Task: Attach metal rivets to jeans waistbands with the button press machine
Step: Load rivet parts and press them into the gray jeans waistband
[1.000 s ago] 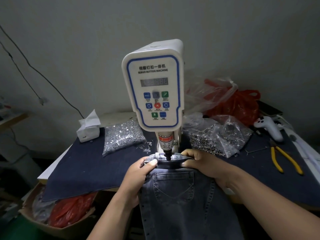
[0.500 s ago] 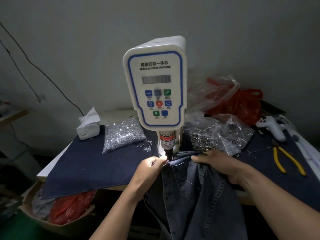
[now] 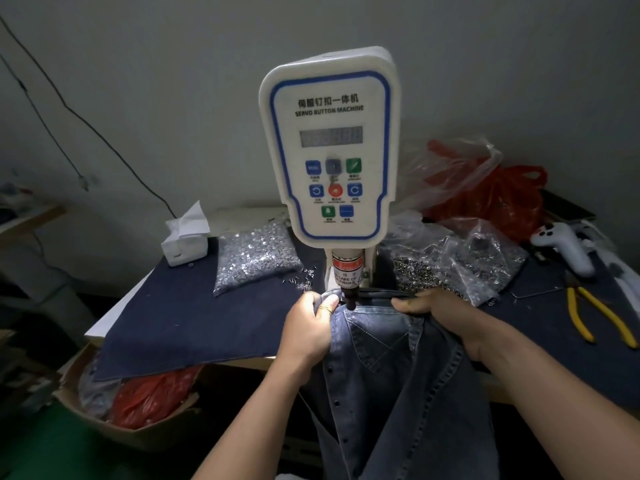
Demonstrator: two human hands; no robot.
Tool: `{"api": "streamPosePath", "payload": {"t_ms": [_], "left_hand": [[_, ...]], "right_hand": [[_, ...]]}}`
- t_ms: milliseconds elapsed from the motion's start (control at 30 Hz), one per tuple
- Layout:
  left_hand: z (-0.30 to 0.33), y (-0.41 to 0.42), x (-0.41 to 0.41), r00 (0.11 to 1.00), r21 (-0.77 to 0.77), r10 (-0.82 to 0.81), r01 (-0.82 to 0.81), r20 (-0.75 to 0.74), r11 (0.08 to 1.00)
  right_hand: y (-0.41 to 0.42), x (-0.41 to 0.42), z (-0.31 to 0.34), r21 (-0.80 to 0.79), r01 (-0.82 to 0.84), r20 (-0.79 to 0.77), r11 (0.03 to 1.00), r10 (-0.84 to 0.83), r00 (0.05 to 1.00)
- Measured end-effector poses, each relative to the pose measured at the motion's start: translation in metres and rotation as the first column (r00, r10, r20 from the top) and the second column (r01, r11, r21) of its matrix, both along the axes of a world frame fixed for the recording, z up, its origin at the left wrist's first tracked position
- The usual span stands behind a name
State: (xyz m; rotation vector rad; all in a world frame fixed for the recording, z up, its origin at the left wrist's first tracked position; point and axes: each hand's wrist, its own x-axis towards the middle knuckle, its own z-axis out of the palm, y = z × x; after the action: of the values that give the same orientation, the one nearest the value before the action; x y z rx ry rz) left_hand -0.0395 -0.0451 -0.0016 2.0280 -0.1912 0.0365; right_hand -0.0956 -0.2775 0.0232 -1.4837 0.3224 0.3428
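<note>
Left grip (image 3: 313,317): thumb and fingers pinched on the jeans waistband (image 3: 375,293), just beside the press punch (image 3: 349,297). Right grip (image 3: 434,308): fingers curled over the waistband edge, on the punch's other side. Jeans (image 3: 398,375) hang off the counter (image 3: 194,317) edge, waistband under the button press machine (image 3: 329,150).

Risks, as judged:
- left thumb very near punch; a stroke now could catch it
- hanging denim's weight could drag the band off-mark; rivet lands crooked
- folded fabric under punch; layers riveted together
</note>
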Motion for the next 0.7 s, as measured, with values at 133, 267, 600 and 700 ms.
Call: {"api": "streamPosePath", "payload": {"t_ms": [133, 267, 600, 700], "left_hand": [[-0.006, 0.001, 0.002, 1.000, 0.003, 0.001, -0.001, -0.005, 1.000], [-0.012, 0.003, -0.001, 1.000, -0.047, -0.027, 0.027, 0.002, 0.999], [-0.013, 0.002, -0.002, 1.000, -0.037, -0.005, 0.006, 0.019, 0.999], [-0.015, 0.002, -0.004, 0.996, 0.004, 0.019, -0.019, 0.083, 1.000]], "right_hand": [[-0.002, -0.002, -0.006, 0.013, -0.012, 0.038, 1.000, 0.011, 0.999], [-0.003, -0.005, -0.009, 0.025, 0.014, 0.060, 1.000, -0.015, 0.998], [-0.001, -0.007, -0.009, -0.004, 0.044, 0.053, 0.999, -0.044, 0.998], [0.001, -0.009, -0.009, -0.006, 0.047, 0.049, 0.999, -0.047, 0.998]]}}
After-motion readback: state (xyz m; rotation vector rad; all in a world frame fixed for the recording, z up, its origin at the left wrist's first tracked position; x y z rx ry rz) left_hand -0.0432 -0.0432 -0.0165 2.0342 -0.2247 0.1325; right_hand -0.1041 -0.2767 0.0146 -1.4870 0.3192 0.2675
